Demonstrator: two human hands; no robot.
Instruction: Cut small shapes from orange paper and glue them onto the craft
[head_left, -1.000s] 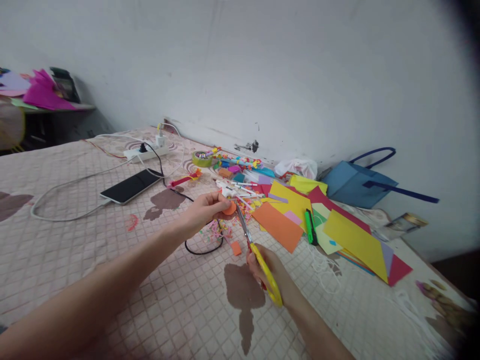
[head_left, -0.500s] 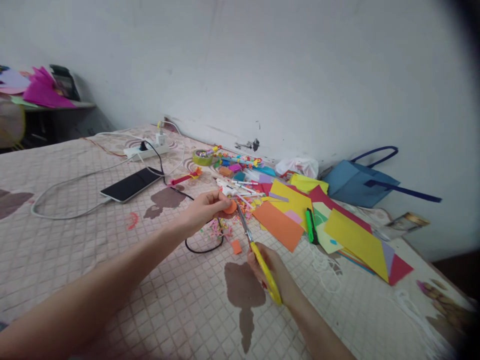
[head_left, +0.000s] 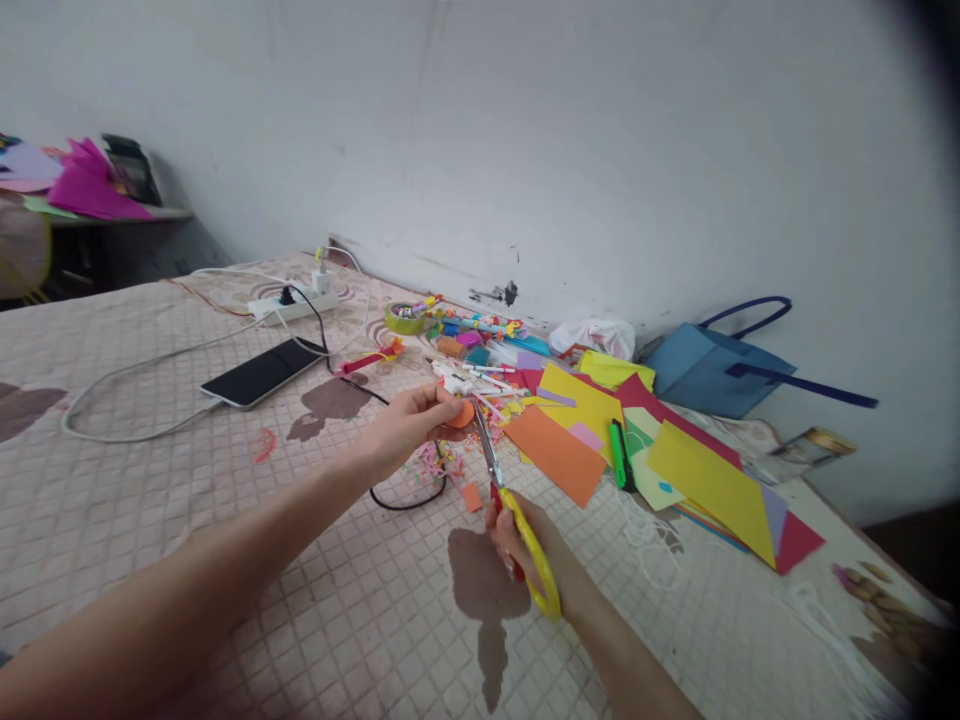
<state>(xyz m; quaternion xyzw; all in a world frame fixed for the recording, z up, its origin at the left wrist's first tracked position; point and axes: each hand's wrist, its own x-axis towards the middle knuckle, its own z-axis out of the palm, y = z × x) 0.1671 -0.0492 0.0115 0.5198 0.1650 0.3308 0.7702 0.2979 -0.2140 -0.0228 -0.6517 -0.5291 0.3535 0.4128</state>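
Observation:
Between the thumb and fingers of my left hand (head_left: 418,418) is a small rounded piece of orange paper (head_left: 462,414). My right hand (head_left: 525,545) grips a pair of scissors (head_left: 541,560) with yellow and red handles. The tips of their metal blades are at the right edge of the orange piece. Whether they touch it I cannot tell. Beneath and behind the blades lie small colored paper scraps (head_left: 439,460). A little orange square (head_left: 472,497) rests on the cloth just left of the scissors.
Colored paper sheets (head_left: 709,480) spread to the right, with a green cutter (head_left: 620,455) on them. A glue gun (head_left: 454,380) lies behind my left hand. At left are a phone (head_left: 262,373) and a power strip (head_left: 292,305) with cables. A blue bag (head_left: 720,368) leans by the wall.
The scissor handles have spread wider apart, and the red one shows more. My left hand keeps the orange piece in nearly the same place.

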